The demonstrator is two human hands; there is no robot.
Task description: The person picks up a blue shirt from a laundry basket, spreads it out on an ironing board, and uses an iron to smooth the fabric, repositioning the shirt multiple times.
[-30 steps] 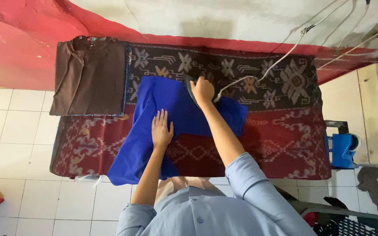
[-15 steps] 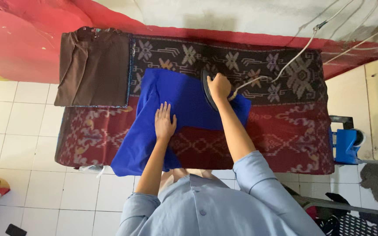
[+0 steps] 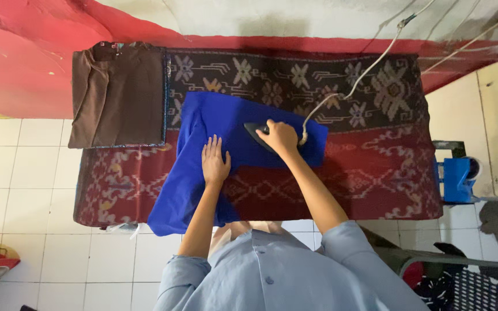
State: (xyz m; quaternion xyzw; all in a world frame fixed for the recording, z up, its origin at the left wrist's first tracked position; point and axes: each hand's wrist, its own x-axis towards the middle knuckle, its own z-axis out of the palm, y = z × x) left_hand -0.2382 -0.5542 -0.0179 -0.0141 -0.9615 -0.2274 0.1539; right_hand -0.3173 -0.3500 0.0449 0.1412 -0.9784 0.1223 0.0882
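The right hand (image 3: 282, 138) is closed around the handle of a dark iron (image 3: 259, 133), which sits flat on a blue cloth (image 3: 214, 115) spread over the desk (image 3: 376, 173); the desk is covered with a patterned red and black fabric. The left hand (image 3: 215, 162) lies open, fingers spread and palm down, pressing the blue cloth just beside the iron. A pale cord (image 3: 341, 92) runs from the iron up and to the right across the desk toward the wall. A folded brown garment (image 3: 116, 95) rests on the left end of the desk, apart from the blue cloth. Compared with half a second ago, the iron and right hand have moved down the cloth, nearer the person and the left hand, which has kept its place on the cloth.
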